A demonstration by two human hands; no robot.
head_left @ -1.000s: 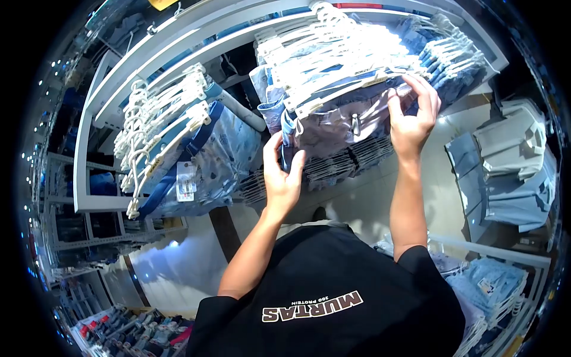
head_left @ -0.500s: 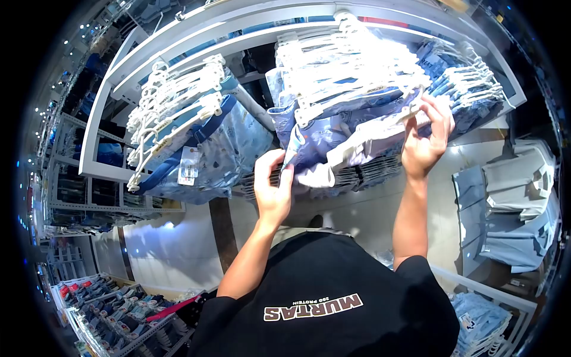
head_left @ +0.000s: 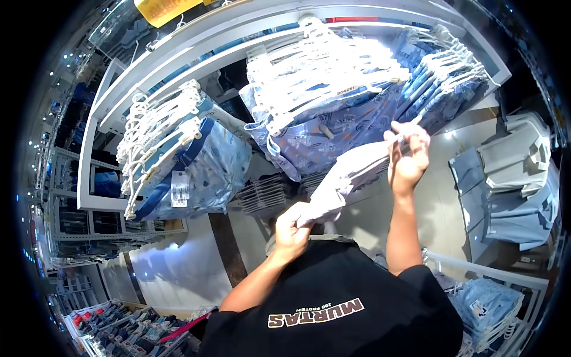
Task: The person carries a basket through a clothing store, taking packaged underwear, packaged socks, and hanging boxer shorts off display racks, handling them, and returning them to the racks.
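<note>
A pale lilac garment (head_left: 351,172) is stretched slantwise between my two hands, in front of the hanging rail. My left hand (head_left: 292,232) is closed on its lower left end, close to my black shirt. At the upper right end, my right hand (head_left: 409,157) pinches the garment; a small white piece sticks up by the fingertips, perhaps part of a hanger. Just behind hang blue-violet patterned shorts (head_left: 324,140) on white hangers (head_left: 321,77), apart from both hands.
Light blue patterned shorts (head_left: 214,157) with a white tag (head_left: 180,189) hang at the left of the white rack frame (head_left: 87,172). Grey clothes (head_left: 514,208) are at the right. A bin of small packed items (head_left: 137,330) stands lower left, folded blue clothes (head_left: 491,303) lower right.
The lilac garment has come away from the hanging row toward me. My left hand has left the blue-violet shorts and moved down onto the garment's end. My right hand has lowered slightly.
</note>
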